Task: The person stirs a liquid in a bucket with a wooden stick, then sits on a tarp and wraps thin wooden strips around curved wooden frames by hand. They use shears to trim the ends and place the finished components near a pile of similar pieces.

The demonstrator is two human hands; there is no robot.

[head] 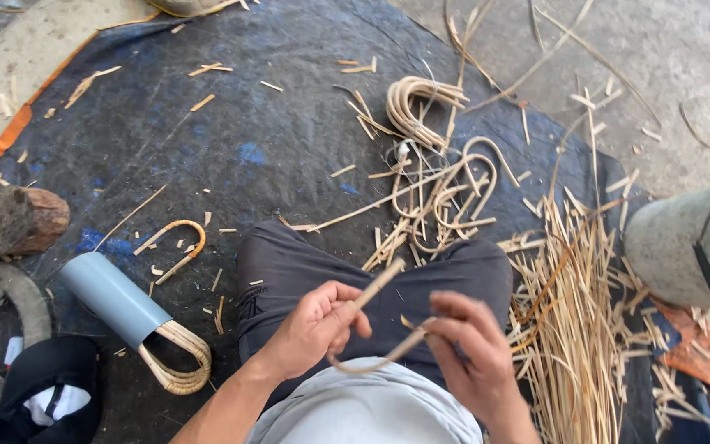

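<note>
Rattan strip bent into loop over lap, ends pinched to hold curve. Left hand fingers closed around upper end, palm inward; right hand fingers gripping lower end, wrist cocked. Bent rattan hooks heaped ahead on dark tarp, loose splints within reach at right.

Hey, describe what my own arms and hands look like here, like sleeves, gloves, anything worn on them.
Both hands are bare: no gloves, rings or watch show on the left hand or the right hand. The left forearm is bare too, with no sleeve reaching it. Only the wrist of the right arm shows, also uncovered. A light grey shirt and dark trousers are worn.
</note>
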